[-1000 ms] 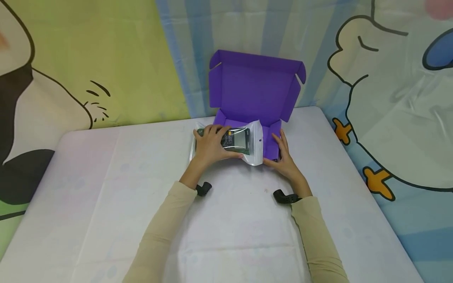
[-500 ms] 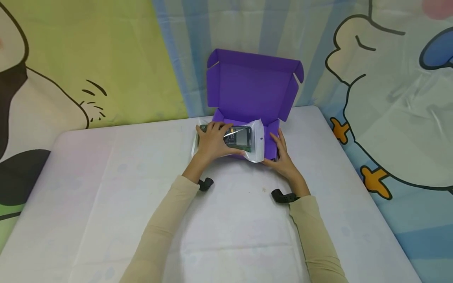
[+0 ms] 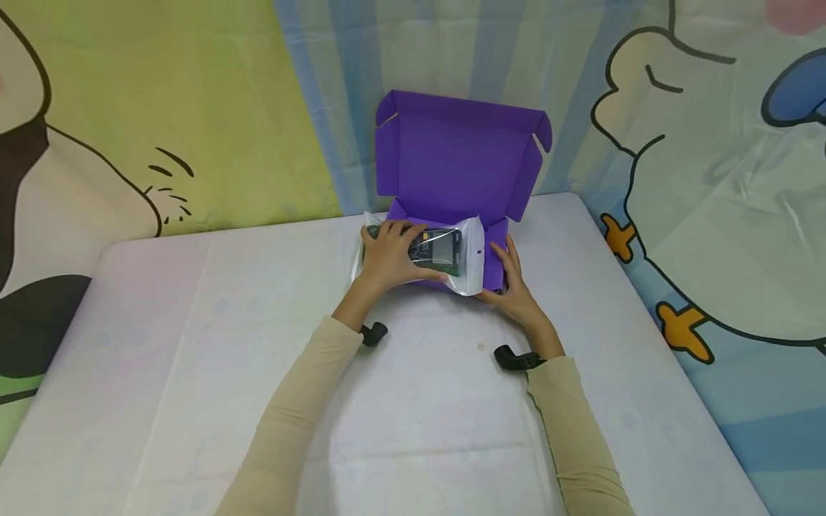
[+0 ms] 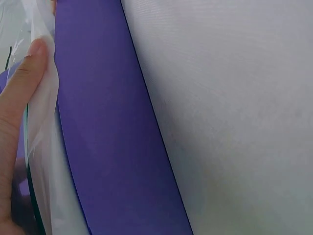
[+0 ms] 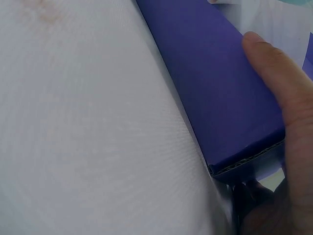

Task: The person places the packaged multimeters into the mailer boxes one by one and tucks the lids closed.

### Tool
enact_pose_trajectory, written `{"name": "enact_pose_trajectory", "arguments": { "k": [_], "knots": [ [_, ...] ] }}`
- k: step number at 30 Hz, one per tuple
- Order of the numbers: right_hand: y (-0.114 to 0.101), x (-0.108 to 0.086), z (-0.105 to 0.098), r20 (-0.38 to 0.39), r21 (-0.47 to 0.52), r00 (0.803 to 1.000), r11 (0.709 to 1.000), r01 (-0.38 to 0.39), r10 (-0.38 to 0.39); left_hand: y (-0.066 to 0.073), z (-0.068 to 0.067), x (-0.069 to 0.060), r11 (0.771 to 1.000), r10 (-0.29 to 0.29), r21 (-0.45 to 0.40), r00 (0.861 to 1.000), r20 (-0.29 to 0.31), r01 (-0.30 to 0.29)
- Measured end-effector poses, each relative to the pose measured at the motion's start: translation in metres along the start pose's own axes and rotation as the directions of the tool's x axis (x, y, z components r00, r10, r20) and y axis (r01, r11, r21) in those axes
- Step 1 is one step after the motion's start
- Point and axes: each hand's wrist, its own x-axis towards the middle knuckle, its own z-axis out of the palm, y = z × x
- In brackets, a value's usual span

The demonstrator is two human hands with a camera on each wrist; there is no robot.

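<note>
In the head view an open purple cardboard box [image 3: 461, 161] stands at the back of the table, its lid raised. A plastic zip bag [image 3: 473, 251], clear in front with a white end, lies across the box opening. Inside it is a dark green handheld device [image 3: 441, 251] with a grey screen and small buttons. My left hand [image 3: 386, 261] grips the bag from above, thumb on the near side and fingers over the far side. At the box's right end, my right hand [image 3: 519, 297] holds the front corner; in the right wrist view its thumb presses the front wall [image 5: 220, 93].
A white cloth covers the table [image 3: 258, 373]. Directly behind the box hangs a printed cartoon curtain [image 3: 258, 107], close to the raised lid. Black wrist cameras [image 3: 516, 358] stick out inward from both wrists.
The bag and my left hand have shifted slightly to the right and away from me, relative to the box. My right hand keeps its hold on the box corner.
</note>
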Motion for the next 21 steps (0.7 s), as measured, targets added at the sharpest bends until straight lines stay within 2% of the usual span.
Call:
{"name": "enact_pose_trajectory", "arguments": {
  "k": [4,7,14,21],
  "knots": [
    [0.000,0.000,0.000,-0.001,-0.015,1.000,1.000,-0.024,0.024,-0.001,0.002,0.003,1.000,0.004,-0.007,1.000,-0.028,-0.004],
    [-0.001,0.000,0.001,-0.003,-0.028,0.999,0.999,-0.036,0.036,-0.001,0.003,0.006,1.000,0.002,0.008,1.000,-0.027,-0.002],
    [-0.001,0.000,0.001,0.002,-0.022,0.999,0.998,-0.050,0.051,0.001,0.004,0.013,0.998,-0.014,0.064,0.999,0.033,0.012],
    [0.000,0.000,0.001,0.001,-0.015,0.999,0.999,-0.049,0.049,0.002,0.004,0.020,0.997,0.001,0.080,0.997,0.083,-0.008]
  ]
}}
